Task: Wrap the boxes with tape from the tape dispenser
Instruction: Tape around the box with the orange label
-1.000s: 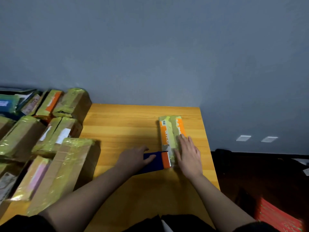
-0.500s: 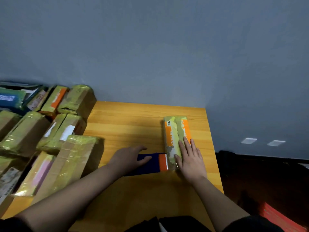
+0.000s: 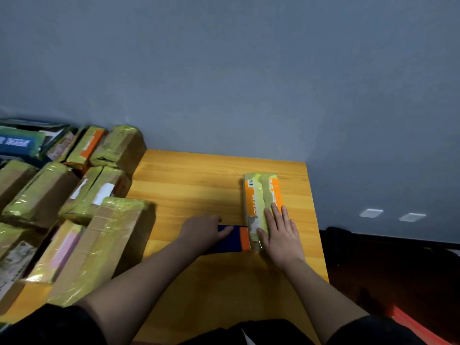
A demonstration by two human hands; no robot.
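Where the wooden table point(image 3: 199, 185) nears its 3 o'clock edge lies a long orange box point(image 3: 261, 200), taped yellow-green. Flat on its near end presses the right hand point(image 3: 280, 236), fingers straight. At its 9 o'clock, the left hand point(image 3: 201, 231) curls over the blue-and-orange tape dispenser point(image 3: 236, 239), touching the box. Wrapped boxes point(image 3: 74, 207) pile farther toward 9.

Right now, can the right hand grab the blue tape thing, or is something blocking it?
Probably not easily. The left hand already holds the tape dispenser, and the box lies between it and the right hand.
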